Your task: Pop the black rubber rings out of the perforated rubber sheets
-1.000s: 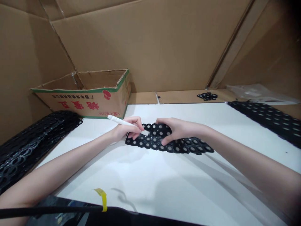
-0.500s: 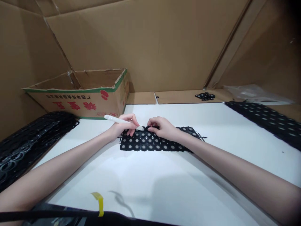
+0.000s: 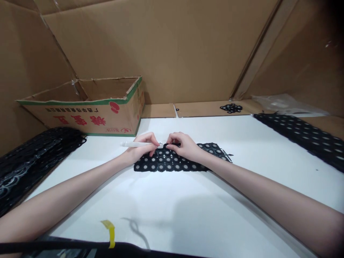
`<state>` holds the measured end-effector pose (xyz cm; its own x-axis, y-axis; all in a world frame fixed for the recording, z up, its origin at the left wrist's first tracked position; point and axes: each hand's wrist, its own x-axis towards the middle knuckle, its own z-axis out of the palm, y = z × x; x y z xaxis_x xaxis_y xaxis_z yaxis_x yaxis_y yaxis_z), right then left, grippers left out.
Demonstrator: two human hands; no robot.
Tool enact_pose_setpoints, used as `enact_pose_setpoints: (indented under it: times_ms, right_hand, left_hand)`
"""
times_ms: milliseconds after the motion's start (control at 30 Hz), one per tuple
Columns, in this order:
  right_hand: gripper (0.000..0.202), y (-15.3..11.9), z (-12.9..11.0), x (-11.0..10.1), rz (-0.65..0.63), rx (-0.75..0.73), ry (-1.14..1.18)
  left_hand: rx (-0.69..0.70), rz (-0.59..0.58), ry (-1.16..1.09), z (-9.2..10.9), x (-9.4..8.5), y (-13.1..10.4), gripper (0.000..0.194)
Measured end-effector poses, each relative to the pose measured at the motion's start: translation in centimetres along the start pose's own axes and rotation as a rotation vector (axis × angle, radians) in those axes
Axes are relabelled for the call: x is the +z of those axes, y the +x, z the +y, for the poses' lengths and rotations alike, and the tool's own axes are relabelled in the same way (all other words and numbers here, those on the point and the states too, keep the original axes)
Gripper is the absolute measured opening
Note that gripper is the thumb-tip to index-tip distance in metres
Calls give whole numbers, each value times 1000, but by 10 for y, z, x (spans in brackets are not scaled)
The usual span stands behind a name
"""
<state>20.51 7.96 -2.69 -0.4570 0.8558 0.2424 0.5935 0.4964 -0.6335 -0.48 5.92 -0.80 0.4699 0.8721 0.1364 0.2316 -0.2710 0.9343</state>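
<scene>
A black strip (image 3: 177, 166) patterned with rows of pale round spots lies across the white tabletop. My left hand (image 3: 142, 147) is closed round a white pen-like tool (image 3: 135, 144), whose tip points right at the strip's far edge. Close beside that tip, my right hand (image 3: 184, 146) pinches the far edge of the strip between thumb and fingers. A small gap separates the two hands. What lies under my right palm is hidden.
A cardboard box (image 3: 88, 118) stands at the back left, with piled black material (image 3: 40, 154) before it. Another spotted black piece (image 3: 303, 132) lies at the right. Small black rings (image 3: 231, 108) and clear plastic (image 3: 290, 103) are at the back. Yellow tape (image 3: 111, 233) hangs at the front.
The white tool has tilted from slanting to nearly level, and my left fingers have come nearer my right hand. The whole view has shifted slightly.
</scene>
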Motion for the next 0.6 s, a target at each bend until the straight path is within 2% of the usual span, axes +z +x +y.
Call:
enact_pose_setpoints:
  times_ms: [200,433,600]
  right_hand:
    - [8,-1,-2,0,7,2,26]
    - [10,0,2,2,40,-32,35]
    - [11,1,2,4,46,-26,8]
  left_hand:
    - [13,-26,33,2,0,-1,7]
    - [94,-104,207,1,-1,-2,37]
    - [86,-142,264,3,-2,2,43]
